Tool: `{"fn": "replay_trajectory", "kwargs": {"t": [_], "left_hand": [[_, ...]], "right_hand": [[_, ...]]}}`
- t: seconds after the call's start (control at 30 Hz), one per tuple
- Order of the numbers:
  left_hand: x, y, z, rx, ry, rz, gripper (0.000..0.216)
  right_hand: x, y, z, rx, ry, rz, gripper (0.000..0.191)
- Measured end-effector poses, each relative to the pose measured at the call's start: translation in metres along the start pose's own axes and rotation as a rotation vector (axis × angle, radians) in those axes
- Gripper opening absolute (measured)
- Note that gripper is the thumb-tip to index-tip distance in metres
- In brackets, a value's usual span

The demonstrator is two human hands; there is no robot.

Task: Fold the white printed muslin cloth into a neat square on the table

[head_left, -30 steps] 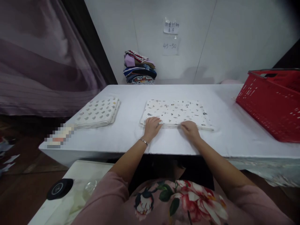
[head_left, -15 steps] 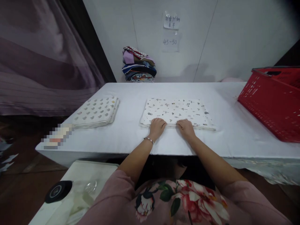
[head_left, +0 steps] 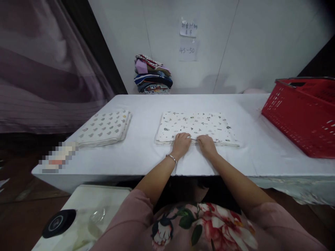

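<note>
A folded white cloth (head_left: 195, 126) with small dark prints lies flat in the middle of the white-covered table (head_left: 141, 157). At its near edge, my left hand (head_left: 181, 144) has its fingers curled round the cloth layers, a little left of centre. Close beside it, my right hand (head_left: 206, 144) pinches the same edge, thumb and fingers pressed together. Only a narrow gap separates the two hands. Part of the near edge is hidden under my fingers. To the left rests another folded cloth (head_left: 104, 128), white with rows of grey shapes.
A red plastic basket (head_left: 293, 122) stands at the table's right. Several folded fabrics are stacked in a pile (head_left: 153, 75) against the back wall. Below the table at left, a white surface (head_left: 104, 191) carries a black round object (head_left: 59, 223). Paper notes (head_left: 187, 50) hang on the wall.
My left hand has slid right along the cloth's near edge, closer to my right hand, which stays almost in place. The camera view has shifted slightly.
</note>
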State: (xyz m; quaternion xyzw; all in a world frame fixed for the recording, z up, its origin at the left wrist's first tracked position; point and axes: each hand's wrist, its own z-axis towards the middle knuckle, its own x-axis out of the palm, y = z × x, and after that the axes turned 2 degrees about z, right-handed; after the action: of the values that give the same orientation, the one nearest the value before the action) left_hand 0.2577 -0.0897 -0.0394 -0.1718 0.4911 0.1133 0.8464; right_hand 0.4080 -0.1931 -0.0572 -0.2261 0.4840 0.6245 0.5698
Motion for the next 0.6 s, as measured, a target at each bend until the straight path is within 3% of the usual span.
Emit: {"fn": "replay_trajectory", "kwargs": {"t": [0.6], "left_hand": [[0.0001,-0.0022,0.0013,-0.055,0.018,-0.084,0.01]], "right_hand": [[-0.006,0.009,-0.0022,-0.072,0.021,-0.02,0.025]]}}
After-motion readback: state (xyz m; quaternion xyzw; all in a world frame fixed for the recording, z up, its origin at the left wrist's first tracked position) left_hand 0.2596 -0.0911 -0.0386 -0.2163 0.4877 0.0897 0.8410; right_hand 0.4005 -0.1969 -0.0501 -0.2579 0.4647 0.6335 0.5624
